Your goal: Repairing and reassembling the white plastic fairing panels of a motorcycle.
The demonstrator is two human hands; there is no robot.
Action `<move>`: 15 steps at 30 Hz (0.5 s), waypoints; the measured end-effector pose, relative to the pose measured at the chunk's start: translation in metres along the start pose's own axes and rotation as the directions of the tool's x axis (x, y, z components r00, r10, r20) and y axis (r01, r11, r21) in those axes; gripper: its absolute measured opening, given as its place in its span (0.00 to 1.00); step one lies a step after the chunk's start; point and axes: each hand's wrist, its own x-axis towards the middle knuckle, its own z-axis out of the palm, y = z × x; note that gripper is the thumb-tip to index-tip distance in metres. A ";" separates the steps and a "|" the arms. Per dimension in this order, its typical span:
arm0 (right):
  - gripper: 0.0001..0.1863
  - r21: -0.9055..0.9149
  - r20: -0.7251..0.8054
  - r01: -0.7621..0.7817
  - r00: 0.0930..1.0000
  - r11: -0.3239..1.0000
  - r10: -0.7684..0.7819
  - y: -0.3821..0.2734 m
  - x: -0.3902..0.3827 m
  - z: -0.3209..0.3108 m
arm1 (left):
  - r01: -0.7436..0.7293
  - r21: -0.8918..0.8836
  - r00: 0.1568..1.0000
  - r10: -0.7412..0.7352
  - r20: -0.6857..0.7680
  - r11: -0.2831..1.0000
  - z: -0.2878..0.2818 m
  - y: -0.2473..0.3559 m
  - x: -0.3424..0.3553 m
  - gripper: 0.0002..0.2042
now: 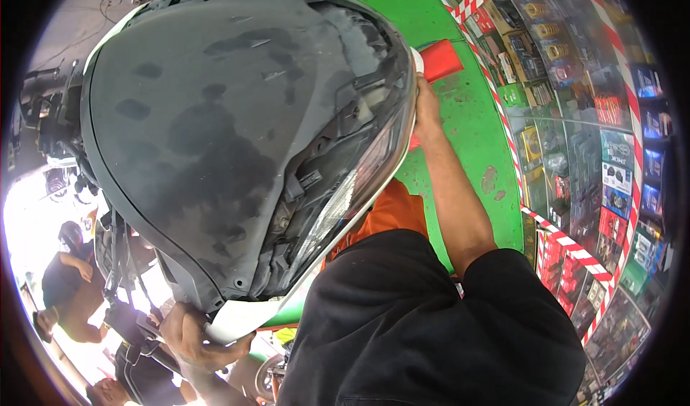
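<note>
A large motorcycle front fairing (215, 104) fills the upper left and middle, its dark grey, smudged surface toward me. A clear headlight lens (334, 212) runs along its right side, with dark brackets beside it. My left hand (194, 338) is closed round the lower corner, with the thumb by a white edge piece (241, 321). At the right rim, my right hand (426, 107) grips the edge from outside; most of its fingers are hidden behind it. Whether the fairing is attached to anything, I cannot tell.
Black cables and a lever (118, 269) hang at the left. Two people, one in dark clothes (72, 284), are at the lower left. A glass display case (568, 118) edged with red-and-white tape stands on the right, beside the green floor (471, 140). Red material (440, 61) lies there.
</note>
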 end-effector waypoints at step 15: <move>0.28 -0.081 0.010 -0.080 0.997 0.993 0.081 -0.023 -0.024 0.026 | 0.260 0.053 0.942 -0.241 -0.235 0.964 0.018 0.081 -0.018 0.50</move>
